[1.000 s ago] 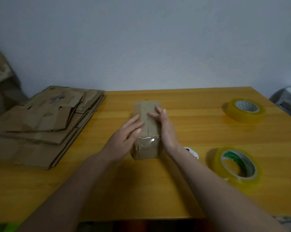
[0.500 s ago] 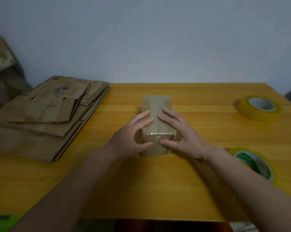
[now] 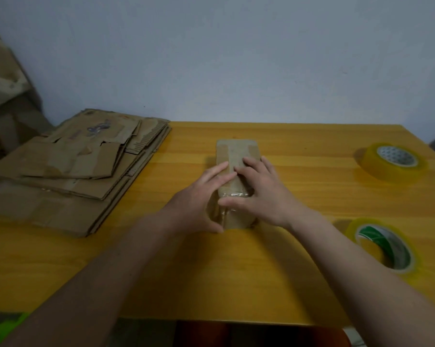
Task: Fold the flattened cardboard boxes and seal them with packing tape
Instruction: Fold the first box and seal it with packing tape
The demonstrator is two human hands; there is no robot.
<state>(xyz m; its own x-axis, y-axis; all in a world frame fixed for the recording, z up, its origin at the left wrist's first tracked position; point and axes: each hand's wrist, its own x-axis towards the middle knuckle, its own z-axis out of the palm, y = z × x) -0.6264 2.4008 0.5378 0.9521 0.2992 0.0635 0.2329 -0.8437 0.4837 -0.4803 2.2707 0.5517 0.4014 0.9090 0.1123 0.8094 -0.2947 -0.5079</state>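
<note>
1. Tape-smoothing looks like the step in hand: the small folded box (image 3: 236, 181) lies on the yellow bench (image 3: 211, 271), directly under both sets of fingers, with a glossy tape strip (image 3: 234, 195) running over its near top edge.
2. The left hand (image 3: 198, 199) lies with straight fingers (image 3: 220, 171) flat on the box top and its thumb down the near left corner; nothing is clamped.
3. The right hand (image 3: 264, 194) presses likewise, fingers spread and straight across the top, thumb laid along the taped edge.
4. Next move, by my judgement: press the tape flat down the near end, then lift away and reach left of the fingers for the stack of flattened boxes (image 3: 73, 171).
5. Two tape rolls wait right of the fingers: one near the right wrist (image 3: 384, 244), one farther back (image 3: 394, 160).
6. Hard to tell: whether the far end is sealed, and where the tape ends beneath the palms. The light is dim, and the box's right side is hidden by the right hand.
</note>
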